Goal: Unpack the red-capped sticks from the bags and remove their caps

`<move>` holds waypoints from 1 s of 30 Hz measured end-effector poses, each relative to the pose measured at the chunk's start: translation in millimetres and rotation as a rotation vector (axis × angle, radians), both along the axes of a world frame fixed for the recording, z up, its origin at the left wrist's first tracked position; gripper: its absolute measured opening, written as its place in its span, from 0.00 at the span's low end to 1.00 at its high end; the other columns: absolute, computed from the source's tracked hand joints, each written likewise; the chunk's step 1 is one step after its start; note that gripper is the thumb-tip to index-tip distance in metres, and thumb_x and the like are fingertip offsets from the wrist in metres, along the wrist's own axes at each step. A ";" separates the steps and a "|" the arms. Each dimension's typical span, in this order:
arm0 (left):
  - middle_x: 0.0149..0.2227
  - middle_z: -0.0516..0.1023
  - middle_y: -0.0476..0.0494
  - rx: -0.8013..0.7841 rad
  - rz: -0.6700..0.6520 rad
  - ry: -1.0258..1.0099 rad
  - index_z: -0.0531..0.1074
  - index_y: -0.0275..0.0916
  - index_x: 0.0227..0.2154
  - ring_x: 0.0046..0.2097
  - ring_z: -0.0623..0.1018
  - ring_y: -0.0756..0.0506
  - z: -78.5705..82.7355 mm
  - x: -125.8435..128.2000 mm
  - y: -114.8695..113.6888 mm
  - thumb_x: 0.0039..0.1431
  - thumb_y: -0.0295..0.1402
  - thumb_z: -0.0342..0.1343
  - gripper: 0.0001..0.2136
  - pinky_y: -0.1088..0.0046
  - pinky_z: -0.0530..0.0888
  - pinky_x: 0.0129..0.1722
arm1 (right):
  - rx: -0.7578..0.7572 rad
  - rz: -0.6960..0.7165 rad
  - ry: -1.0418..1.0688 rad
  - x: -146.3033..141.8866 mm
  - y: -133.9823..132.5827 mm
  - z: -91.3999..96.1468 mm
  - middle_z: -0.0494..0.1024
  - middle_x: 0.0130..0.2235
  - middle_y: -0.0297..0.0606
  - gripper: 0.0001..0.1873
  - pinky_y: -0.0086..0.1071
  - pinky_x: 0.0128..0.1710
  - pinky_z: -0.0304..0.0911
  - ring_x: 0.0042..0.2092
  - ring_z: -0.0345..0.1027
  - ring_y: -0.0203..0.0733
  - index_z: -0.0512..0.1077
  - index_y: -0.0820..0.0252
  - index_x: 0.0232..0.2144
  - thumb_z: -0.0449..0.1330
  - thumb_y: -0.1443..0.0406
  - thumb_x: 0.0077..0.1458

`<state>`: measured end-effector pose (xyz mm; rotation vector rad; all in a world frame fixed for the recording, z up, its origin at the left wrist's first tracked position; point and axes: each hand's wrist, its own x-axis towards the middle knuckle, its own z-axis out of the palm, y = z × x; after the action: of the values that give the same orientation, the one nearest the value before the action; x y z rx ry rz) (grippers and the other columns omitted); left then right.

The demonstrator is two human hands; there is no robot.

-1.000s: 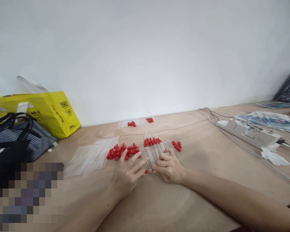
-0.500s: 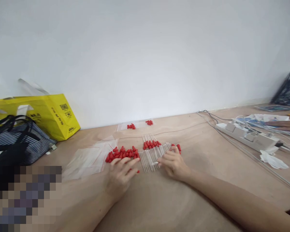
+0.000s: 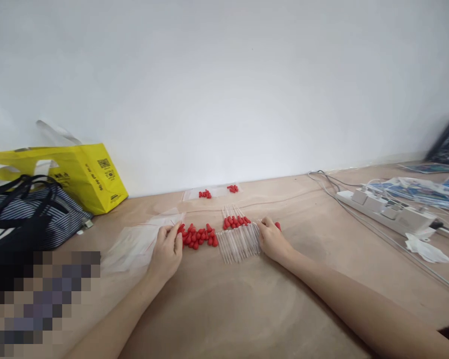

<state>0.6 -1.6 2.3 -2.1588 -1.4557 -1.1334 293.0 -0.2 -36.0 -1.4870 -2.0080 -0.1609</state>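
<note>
My left hand is at the left end of a pile of red rubber bulbs, its thumb and fingertips closed around a red bulb at the edge. My right hand is curled at the right end of a row of thin glass tubes, fingertips pinching a tube there. The tubes lie side by side, pointing towards me. Just behind them lie several tubes with red bulbs fitted, the droppers. One more red bulb shows beyond my right hand.
Clear plastic bags lie left of the pile; another bag with red-bulbed pieces is near the wall. A yellow bag and a striped bag stand left. A power strip, cables and crumpled tissue lie right.
My left hand has moved left and back to the pile's left edge and closed at a bulb. My right hand has shifted slightly to the row's right end. Another person's hand at far right is gone.
</note>
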 end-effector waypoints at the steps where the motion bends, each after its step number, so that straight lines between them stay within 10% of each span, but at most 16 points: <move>1: 0.33 0.65 0.42 -0.036 0.032 -0.016 0.64 0.35 0.43 0.35 0.70 0.45 2.5 -4.8 2.2 0.56 0.33 0.41 0.15 0.68 0.69 0.36 | -0.011 -0.008 -0.016 -1.7 -0.2 -1.1 0.65 0.32 0.40 0.13 0.28 0.31 0.53 0.30 0.59 0.35 0.66 0.63 0.29 0.45 0.79 0.46; 11: 0.34 0.75 0.47 -0.398 0.201 0.047 0.63 0.40 0.35 0.37 0.73 0.45 24.5 -21.7 35.0 0.49 0.38 0.48 0.11 0.70 0.66 0.36 | 0.002 -0.046 -0.077 -5.1 -6.7 8.1 0.66 0.32 0.40 0.11 0.30 0.33 0.51 0.32 0.61 0.38 0.69 0.62 0.31 0.46 0.67 0.54; 30: 0.33 0.77 0.44 -0.621 0.181 0.184 0.73 0.42 0.22 0.42 0.71 0.38 34.0 60.4 69.9 0.45 0.45 0.50 0.13 0.57 0.58 0.45 | 0.100 0.026 0.036 3.5 -16.2 18.9 0.71 0.26 0.33 0.13 0.32 0.33 0.42 0.30 0.61 0.33 0.72 0.57 0.23 0.50 0.63 0.54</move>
<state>61.0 68.3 36.3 -2.3533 -2.0554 -0.4313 296.4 -16.4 -17.1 -1.3917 -1.9609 -0.2192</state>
